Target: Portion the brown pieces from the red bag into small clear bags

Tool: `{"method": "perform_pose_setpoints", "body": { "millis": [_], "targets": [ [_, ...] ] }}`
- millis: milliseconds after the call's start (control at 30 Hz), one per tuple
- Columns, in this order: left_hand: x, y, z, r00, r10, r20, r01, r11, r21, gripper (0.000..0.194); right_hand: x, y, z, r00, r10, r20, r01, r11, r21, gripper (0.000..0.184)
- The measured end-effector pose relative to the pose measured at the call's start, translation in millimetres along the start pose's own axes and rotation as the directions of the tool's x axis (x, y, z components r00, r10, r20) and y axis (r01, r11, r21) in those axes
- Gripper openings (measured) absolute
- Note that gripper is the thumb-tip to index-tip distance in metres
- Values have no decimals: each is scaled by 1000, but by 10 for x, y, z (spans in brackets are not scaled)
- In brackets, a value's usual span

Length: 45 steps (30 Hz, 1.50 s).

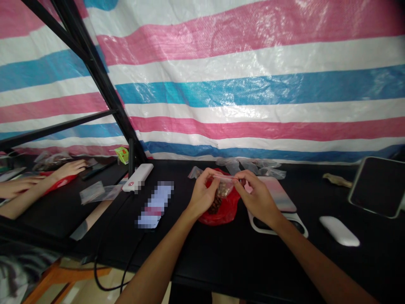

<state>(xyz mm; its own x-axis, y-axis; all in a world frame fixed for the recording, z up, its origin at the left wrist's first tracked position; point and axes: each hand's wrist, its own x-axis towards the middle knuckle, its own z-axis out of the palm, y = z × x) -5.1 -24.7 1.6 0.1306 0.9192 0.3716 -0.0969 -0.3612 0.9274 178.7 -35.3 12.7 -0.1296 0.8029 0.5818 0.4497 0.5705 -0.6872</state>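
Observation:
Between my two hands is a small clear zip bag [225, 188] with light brown bits inside. My left hand [204, 192] pinches the left end of its top strip, and my right hand [255, 194] pinches the right end. Below the zip bag lies a red plastic bag [226, 214], spread on the black table, with dark brown pieces [216, 205] showing in it. Just right of it, partly behind my right hand and forearm, sits a white kitchen scale [257, 226] with a shiny pinkish plate [280, 194].
Several clear bags [253, 166] lie along the back. To the left are a phone [155, 205], a white power strip [138, 177] and a black cable. A white mouse-shaped case [339, 231], tablet [378, 185] and dried brown piece [337, 180] lie right. Another person's hands [68, 169] are at far left.

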Motion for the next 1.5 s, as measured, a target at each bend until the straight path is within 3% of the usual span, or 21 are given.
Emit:
{"method": "perform_pose_setpoints", "body": {
  "millis": [433, 667, 867, 1500],
  "targets": [
    [9, -114, 12, 998, -28, -49, 32, 997, 73, 17, -20, 5, -2, 1000, -22, 19, 21, 1000, 22, 9],
    [-68, -18, 24, 993, -30, 114, 10, 985, 174, 25, -15, 3, 14, 999, 44, -29, -43, 999, 22, 12],
    [-82, -26, 31, 991, -33, 127, 3, 974, 226, 26, -33, 26, 31, 999, 31, 11, -31, 999, 22, 14],
    [-91, -50, 28, 980, -81, 184, 55, 988, 144, 29, -40, 57, 45, 998, -10, 66, 12, 1000, -16, 12]
  ]
}}
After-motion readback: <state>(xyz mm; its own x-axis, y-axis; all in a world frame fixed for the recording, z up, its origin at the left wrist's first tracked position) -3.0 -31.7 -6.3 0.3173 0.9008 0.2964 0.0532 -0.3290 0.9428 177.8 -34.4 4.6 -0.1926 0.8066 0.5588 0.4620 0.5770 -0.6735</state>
